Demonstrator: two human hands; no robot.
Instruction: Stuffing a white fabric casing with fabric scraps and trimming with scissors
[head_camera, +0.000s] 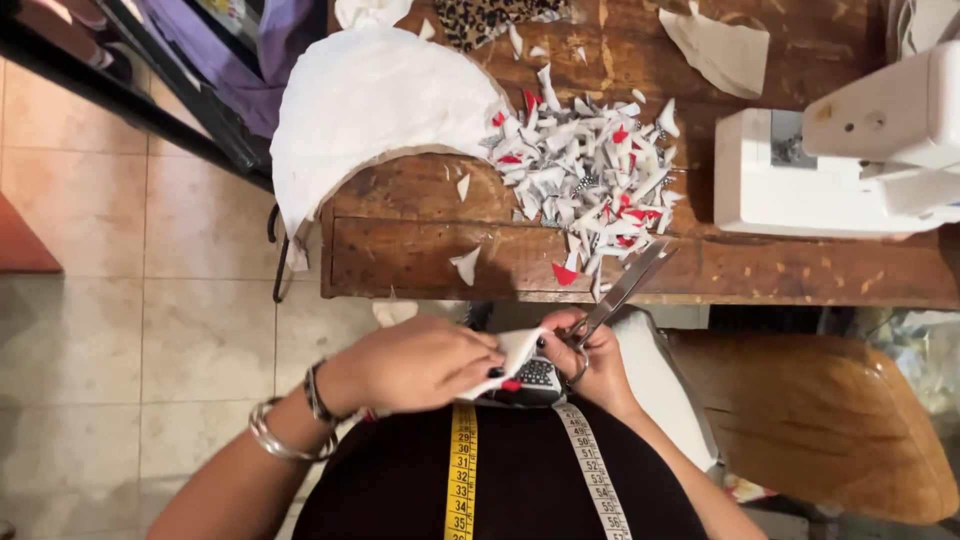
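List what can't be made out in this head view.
- Right hand: palm and scissors handles, hidden by its own fingers.
- Fabric piece: lower part covered by the left hand.
- Dark patterned thing under the hands: mostly hidden, kind unclear.
- Sewing machine: cut off by the right edge.
- Scrap pile: single pieces too small to tell.

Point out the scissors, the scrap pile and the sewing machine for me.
scissors (625, 288), head view, on the blades.
scrap pile (585, 170), head view, middle of the heap.
sewing machine (800, 190), head view, on its white base.
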